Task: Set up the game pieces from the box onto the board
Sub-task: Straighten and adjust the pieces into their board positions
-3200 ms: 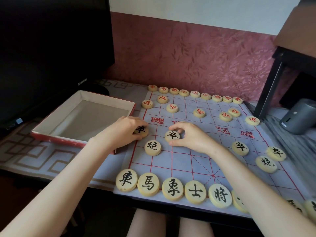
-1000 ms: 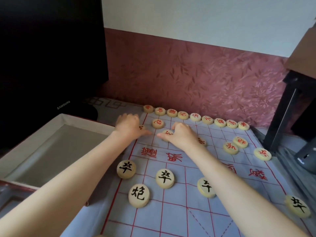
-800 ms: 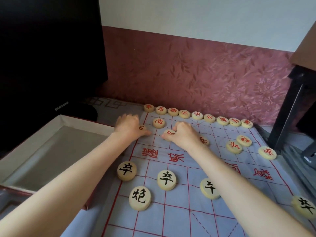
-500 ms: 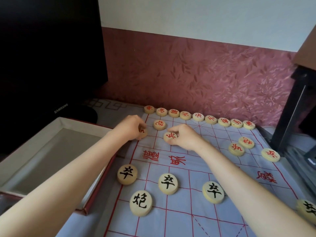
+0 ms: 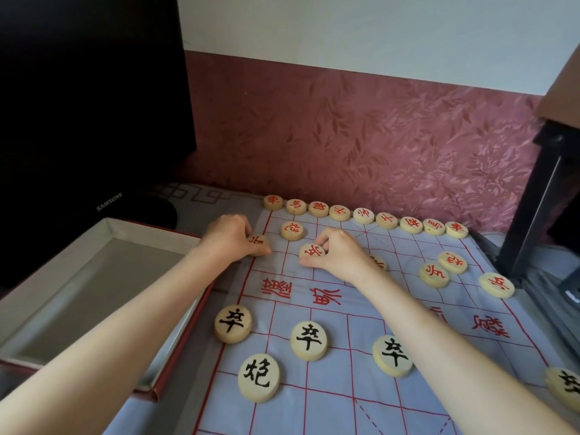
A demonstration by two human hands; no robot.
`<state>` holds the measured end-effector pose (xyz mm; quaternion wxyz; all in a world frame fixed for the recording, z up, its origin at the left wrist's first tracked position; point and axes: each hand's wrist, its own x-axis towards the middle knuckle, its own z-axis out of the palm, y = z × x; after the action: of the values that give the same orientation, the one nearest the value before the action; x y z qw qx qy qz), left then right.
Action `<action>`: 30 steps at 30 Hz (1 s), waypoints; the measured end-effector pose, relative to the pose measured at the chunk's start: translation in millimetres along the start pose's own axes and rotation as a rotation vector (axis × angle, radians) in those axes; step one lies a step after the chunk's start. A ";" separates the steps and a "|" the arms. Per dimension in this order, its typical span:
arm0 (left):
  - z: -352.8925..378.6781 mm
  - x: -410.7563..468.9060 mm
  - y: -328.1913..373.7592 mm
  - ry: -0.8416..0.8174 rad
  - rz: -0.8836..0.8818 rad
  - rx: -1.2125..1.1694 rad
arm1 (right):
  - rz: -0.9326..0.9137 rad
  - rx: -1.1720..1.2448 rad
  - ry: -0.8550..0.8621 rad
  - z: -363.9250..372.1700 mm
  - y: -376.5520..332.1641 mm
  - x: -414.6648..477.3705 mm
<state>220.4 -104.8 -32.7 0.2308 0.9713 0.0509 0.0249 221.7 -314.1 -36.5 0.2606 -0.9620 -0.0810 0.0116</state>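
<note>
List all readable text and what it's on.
"SAMSUNG": monitor bezel.
"卒": three black-lettered pieces.
"炮": nearest piece.
"兵", upside down: red-lettered piece under right hand.
Other red characters, on far-row pieces and board: upside down, not reliably legible.

You see sixteen round pale wooden discs with red characters (image 5: 292, 230), five discs with black characters (image 5: 308, 340), one blue cloth board (image 5: 329, 403) and one open red-edged box (image 5: 94, 293)

Left hand (image 5: 229, 235) and right hand (image 5: 337, 251) each pinch a red-marked piece (image 5: 259, 244) (image 5: 312, 251) on the board (image 5: 345, 387).
</note>
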 end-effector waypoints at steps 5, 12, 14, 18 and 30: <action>-0.4 -0.7 0.5 -0.089 0.104 -0.064 | -0.028 0.073 -0.096 -0.5 2.1 0.9; -1.7 3.5 -6.1 -0.189 0.201 -0.074 | -0.028 0.097 -0.131 -0.6 3.3 -1.2; -1.4 2.8 -7.2 -0.185 0.214 -0.079 | -0.034 0.092 -0.136 -1.2 3.0 -2.3; -0.9 1.2 -8.2 -0.168 0.193 -0.138 | -0.049 0.076 -0.091 -1.2 1.2 -4.4; 1.9 3.0 -8.6 -0.142 0.185 -0.116 | -0.051 0.059 -0.043 3.4 4.4 -1.2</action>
<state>222.8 -97.7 -38.1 0.2862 0.9563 -0.0568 -0.0199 220.9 -316.4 -41.7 0.2875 -0.9509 -0.1108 0.0281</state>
